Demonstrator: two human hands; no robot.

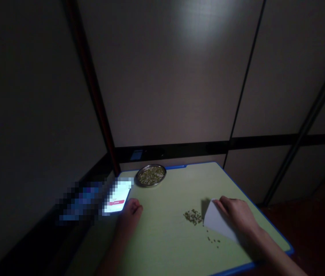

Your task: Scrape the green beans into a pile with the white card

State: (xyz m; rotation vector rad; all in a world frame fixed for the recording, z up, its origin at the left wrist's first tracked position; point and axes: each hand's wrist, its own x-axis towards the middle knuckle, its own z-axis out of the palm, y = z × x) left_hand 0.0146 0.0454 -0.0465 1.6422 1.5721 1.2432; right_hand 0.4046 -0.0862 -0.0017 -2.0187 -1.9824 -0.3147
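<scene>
Right hand: the right hand [238, 214] lies on the pale green bench [168, 237], fingers closed on the upper edge of a white card [217, 222] that stands tilted on the surface.
Seeds: a small heap of greenish seeds [192, 216] sits just left of the card's edge; a few stray grains [212, 240] lie nearer, below the card.
Left hand: the left hand [130, 211] rests loosely curled at the near corner of a lit phone [118, 197], holding nothing.
Dish: a round metal dish [151, 175] of the same seeds stands at the far left of the bench, just beyond the phone.
Surroundings: dim panelled walls [179, 76] close in behind; a blue rim [266, 220] edges the bench.
</scene>
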